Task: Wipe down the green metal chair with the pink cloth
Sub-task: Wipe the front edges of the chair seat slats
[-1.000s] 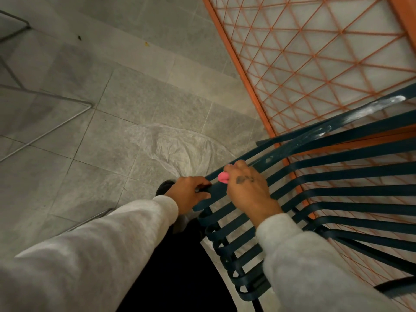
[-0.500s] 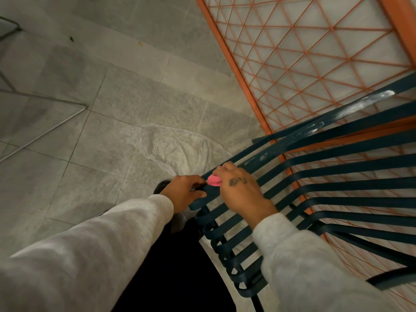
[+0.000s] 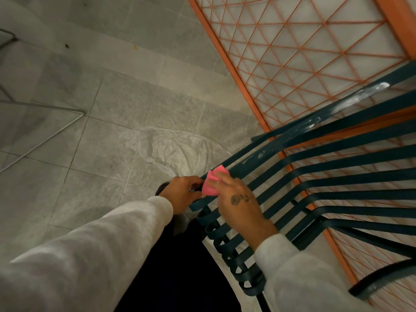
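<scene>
Green metal chair (image 3: 351, 100) lies at right, slats fanning out to the far right, against an orange lattice panel (image 3: 226, 61). Pink cloth (image 3: 212, 184) sits bunched on the near-left end of the top slat. Right hand (image 3: 238, 206) has its grip clamped on the cloth, pressing it to the slat. Left hand (image 3: 182, 192), just left of the cloth, has its grip curled around the chair's edge. White smears show farther along the top slat. A clear plastic sheet (image 3: 166, 152) lies on the tile floor (image 3: 112, 97) beyond the hands.
</scene>
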Tool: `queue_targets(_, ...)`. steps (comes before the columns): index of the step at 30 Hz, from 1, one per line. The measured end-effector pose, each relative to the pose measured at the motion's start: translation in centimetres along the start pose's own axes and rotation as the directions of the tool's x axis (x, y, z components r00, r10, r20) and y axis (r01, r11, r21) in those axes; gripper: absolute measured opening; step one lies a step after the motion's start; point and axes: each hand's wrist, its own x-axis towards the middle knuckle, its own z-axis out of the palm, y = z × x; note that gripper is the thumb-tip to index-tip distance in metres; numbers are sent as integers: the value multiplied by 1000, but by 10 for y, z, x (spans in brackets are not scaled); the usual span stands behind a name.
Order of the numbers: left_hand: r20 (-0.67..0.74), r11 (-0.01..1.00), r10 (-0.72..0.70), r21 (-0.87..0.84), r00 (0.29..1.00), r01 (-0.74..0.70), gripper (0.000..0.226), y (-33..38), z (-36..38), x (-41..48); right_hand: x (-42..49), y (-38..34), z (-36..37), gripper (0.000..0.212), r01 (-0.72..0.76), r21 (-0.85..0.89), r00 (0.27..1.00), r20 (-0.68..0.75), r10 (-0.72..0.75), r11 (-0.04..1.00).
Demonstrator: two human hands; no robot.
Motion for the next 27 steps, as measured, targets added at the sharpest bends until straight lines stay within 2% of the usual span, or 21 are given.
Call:
queue_targets(2,0,999,18,43,1000,-18,23,1,0,-1,-19,-7,11,53,27,167,994,-112,-9,986)
queue_targets(4,12,997,16,72,1000,-17,33,4,-2,-1,-38,-12,12,49,-63,420,947,-261,187,905)
queue_targets(5,25,997,18,72,1000,-20,35,7,-4,0,-47,-13,8,53,-132,579,901,-267,341,804)
queue_targets(6,33,998,26,63,999,-28,36,11,-6,0,-53,-10,8,54,-219,722,845,-196,498,656)
queue_targets(8,44,996,59,65,997,-61,36,19,-11,2,-57,-1,7,37,-315,885,712,-18,702,343)
queue_targets(9,53,995,74,68,996,-78,35,23,-12,3,-55,4,7,27,-327,908,664,24,747,262)
queue_targets(10,66,994,83,71,994,-87,35,28,-13,5,-50,8,6,19,-335,916,626,40,779,223)
queue_targets(11,79,993,84,73,993,-90,34,31,-13,7,-44,10,5,13,-322,924,616,40,787,205)
queue_targets(15,77,990,57,128,995,-67,33,38,-8,12,-19,2,-2,10,-266,936,663,5,749,230)
queue_targets(17,52,987,62,148,997,-69,33,38,-6,12,-13,-5,6,15,-244,958,623,36,782,150)
queue_targets(19,31,988,68,136,997,-72,32,37,-5,13,-18,-18,21,17,-254,965,620,107,778,69)
queue_targets(23,24,991,86,105,996,-88,30,35,-4,15,-30,-34,43,18,-293,953,695,159,701,74)
queue_targets(27,27,997,43,68,999,-45,31,36,-3,15,-20,-9,17,17,-214,975,672,107,733,54)
